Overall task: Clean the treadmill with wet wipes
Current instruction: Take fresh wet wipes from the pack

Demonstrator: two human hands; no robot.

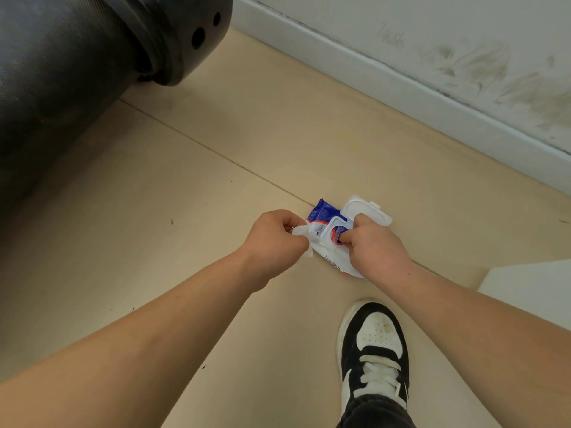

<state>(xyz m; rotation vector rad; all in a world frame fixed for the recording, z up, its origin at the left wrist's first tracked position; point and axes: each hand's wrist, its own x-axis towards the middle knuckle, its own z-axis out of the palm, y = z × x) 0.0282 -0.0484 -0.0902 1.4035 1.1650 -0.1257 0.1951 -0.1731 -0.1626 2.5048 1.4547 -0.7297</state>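
Treadmill [61,72] end sits well up and left of the left hand [275,245], whose fingers are curled tight round a crumpled wipe [301,233]. Just right of it, the right hand [377,251] pinches the pack [323,217] at its opening, lid [367,210] flipped open beyond the knuckles.

One wipes pack [322,212], one wipe [300,232], two hands [273,242] [378,253], one shoe [375,344]

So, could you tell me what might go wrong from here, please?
The wipe pinched in the left hand could tear or drag extra sheets out while the right hand holds the pack. The lid stands open; left so, the remaining wipes may dry out.
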